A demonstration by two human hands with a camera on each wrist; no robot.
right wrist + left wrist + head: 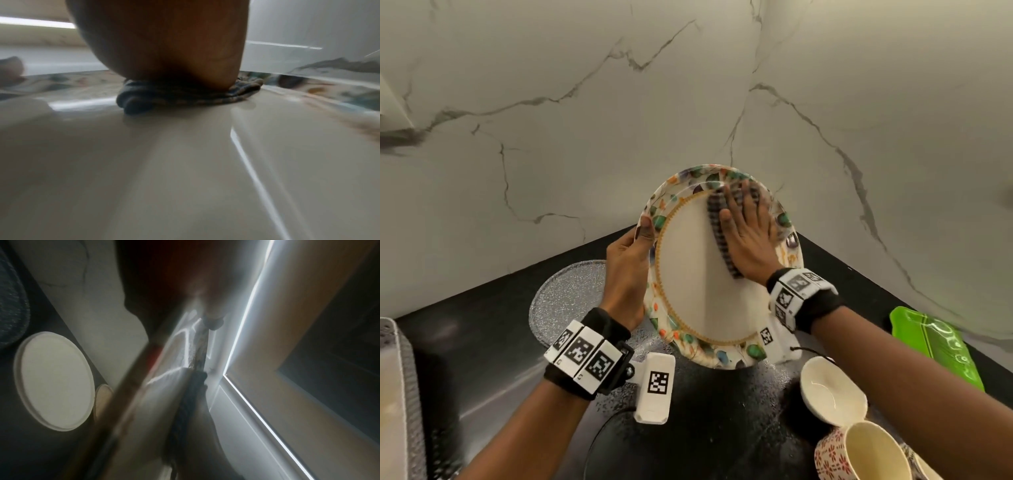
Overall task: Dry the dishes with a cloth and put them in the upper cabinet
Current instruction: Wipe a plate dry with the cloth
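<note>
Right hand (pixel 748 236) flattens cloth (pixel 717 219) on plate (pixel 688 274).

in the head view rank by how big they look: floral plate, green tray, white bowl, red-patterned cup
1. floral plate, clearly largest
2. green tray
3. white bowl and red-patterned cup: alike, and the cup is cut off by the frame, so unranked

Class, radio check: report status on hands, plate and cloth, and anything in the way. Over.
Left hand grips plate rim, plate held tilted above counter. Right hand flat, pressing dark cloth on plate face. Bowl and cups below right, clear of work.
</note>
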